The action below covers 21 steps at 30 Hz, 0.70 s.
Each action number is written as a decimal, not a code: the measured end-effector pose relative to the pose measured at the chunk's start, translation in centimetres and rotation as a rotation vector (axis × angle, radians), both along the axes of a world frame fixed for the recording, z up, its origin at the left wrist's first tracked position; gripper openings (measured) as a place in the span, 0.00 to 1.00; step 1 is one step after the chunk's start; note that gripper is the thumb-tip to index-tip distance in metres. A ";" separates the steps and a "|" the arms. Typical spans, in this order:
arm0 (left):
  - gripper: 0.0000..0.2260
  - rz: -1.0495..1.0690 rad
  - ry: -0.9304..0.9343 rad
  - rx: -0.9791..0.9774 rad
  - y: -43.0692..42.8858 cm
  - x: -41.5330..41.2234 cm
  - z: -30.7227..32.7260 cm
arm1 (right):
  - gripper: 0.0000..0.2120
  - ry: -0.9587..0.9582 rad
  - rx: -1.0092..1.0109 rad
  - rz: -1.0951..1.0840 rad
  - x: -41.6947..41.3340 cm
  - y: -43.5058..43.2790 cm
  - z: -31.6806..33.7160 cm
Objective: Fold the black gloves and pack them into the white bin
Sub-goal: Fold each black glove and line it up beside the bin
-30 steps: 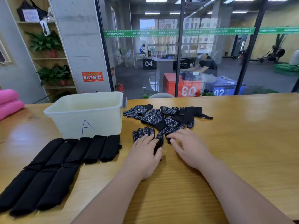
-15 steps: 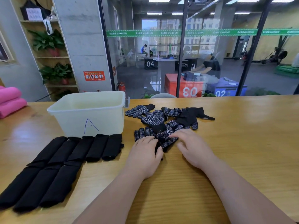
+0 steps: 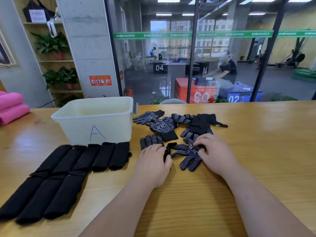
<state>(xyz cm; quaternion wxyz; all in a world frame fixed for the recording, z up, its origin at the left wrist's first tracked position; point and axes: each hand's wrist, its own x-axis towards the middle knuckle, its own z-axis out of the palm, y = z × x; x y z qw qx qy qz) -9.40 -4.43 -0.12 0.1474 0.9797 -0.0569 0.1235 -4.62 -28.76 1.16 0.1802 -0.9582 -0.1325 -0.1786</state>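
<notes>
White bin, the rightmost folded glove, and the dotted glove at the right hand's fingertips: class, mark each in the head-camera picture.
white bin (image 3: 77,130): head view, front wall left of the A.
rightmost folded glove (image 3: 119,154): head view, middle of the roll.
dotted glove (image 3: 190,161): head view, its spread fingers.

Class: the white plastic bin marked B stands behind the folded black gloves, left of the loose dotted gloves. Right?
No: head view shows the white plastic bin marked A, not B, behind the folded black gloves, left of the loose dotted gloves.

Left hand presses the flat glove; right hand pinches the twisted glove.
</notes>
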 end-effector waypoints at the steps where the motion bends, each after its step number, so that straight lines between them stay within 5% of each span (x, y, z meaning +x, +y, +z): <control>1: 0.24 0.000 0.000 0.002 0.0 0.0 0.0 | 0.15 0.052 0.026 0.036 -0.2 0.0 0.2; 9: 0.24 -0.003 0.018 -0.009 0.0 -0.1 0.2 | 0.17 0.097 -0.196 -0.125 -1.1 -0.5 1.5; 17: 0.22 -0.013 -0.028 -0.006 0.0 -0.2 0.2 | 0.17 0.060 -0.287 -0.544 -1.8 -2.4 0.7; 21: 0.21 -0.022 -0.040 -0.001 -0.1 -0.3 0.2 | 0.17 0.050 -0.121 -0.229 -1.1 -1.5 0.0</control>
